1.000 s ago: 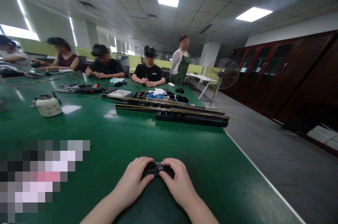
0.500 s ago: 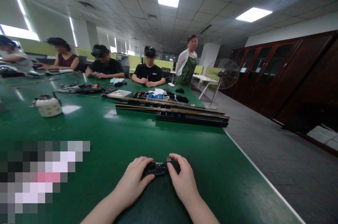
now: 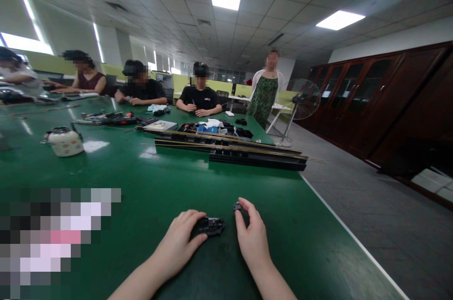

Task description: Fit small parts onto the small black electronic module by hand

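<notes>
My left hand grips the left end of a black plastic housing that lies on the green table; fine parts inside it are too small to make out. To its right, my right hand pinches a small dark grey block between thumb and fingertips. A strip of bare green tabletop shows between the block and the housing, so the two are apart. The block's exact kind cannot be told.
Long black rails with thin brass-coloured rods lie across the table ahead. A cream pot stands at the left. Several people sit at the far side, and one person stands near a fan. The table's right edge borders the carpet.
My right hand has moved right and slightly away from me with the small block, parting it from the housing. My left hand stays put. The standing person has moved right and turned.
</notes>
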`<state>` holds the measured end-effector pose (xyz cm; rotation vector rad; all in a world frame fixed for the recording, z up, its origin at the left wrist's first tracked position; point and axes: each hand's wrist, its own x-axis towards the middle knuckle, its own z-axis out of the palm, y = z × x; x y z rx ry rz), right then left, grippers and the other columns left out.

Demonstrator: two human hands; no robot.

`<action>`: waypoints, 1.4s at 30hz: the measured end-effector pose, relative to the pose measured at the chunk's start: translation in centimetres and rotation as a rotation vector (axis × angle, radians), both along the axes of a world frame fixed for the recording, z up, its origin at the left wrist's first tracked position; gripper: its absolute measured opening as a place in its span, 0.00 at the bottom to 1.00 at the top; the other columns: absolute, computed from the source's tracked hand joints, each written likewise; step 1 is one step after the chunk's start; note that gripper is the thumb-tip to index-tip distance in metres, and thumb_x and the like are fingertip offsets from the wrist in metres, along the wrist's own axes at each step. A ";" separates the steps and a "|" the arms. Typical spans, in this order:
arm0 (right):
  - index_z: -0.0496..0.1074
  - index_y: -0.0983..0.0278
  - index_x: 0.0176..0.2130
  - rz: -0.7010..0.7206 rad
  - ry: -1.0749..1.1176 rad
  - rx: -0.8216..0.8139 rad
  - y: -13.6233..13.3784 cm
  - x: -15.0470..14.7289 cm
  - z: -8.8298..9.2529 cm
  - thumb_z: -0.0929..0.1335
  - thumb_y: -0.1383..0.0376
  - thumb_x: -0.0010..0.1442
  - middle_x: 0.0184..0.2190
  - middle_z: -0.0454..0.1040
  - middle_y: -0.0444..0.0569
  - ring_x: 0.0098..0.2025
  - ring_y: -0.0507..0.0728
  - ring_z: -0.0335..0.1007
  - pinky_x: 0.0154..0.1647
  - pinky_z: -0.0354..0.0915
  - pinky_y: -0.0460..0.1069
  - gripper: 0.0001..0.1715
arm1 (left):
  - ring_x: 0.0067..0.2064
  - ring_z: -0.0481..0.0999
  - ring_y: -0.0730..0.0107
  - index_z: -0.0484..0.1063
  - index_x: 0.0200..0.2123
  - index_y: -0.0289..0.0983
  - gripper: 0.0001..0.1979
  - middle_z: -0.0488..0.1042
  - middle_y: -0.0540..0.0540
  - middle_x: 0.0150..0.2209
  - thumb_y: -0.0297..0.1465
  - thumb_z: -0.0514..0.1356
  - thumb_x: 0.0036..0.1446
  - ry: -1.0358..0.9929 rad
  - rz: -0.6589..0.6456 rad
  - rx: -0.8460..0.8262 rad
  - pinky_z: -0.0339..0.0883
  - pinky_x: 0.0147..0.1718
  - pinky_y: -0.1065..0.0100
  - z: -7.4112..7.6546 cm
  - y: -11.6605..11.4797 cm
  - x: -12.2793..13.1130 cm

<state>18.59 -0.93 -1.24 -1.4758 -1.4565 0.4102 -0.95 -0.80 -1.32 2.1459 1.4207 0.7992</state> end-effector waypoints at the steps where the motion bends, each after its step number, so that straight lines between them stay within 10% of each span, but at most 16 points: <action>1: 0.67 0.62 0.45 -0.006 0.001 -0.001 0.0 0.0 0.1 0.62 0.62 0.56 0.43 0.73 0.52 0.46 0.59 0.68 0.49 0.62 0.56 0.17 | 0.46 0.68 0.58 0.67 0.44 0.41 0.16 0.71 0.44 0.44 0.33 0.57 0.49 0.001 -0.001 -0.001 0.60 0.46 0.56 0.0 0.0 0.0; 28: 0.67 0.63 0.45 -0.034 -0.159 0.047 -0.4 0.5 0.8 0.59 0.64 0.58 0.43 0.72 0.52 0.47 0.60 0.65 0.49 0.59 0.57 0.16 | 0.48 0.67 0.59 0.66 0.47 0.41 0.18 0.71 0.43 0.46 0.32 0.56 0.50 0.016 -0.005 -0.020 0.59 0.48 0.57 0.0 0.0 -0.1; 42: 0.73 0.58 0.35 0.274 -0.221 -0.010 -0.9 -1.0 1.3 0.67 0.63 0.51 0.36 0.75 0.48 0.45 0.60 0.66 0.49 0.59 0.57 0.08 | 0.48 0.67 0.60 0.66 0.46 0.41 0.19 0.71 0.44 0.45 0.31 0.56 0.48 0.003 0.002 -0.006 0.59 0.48 0.58 -0.5 0.1 -0.3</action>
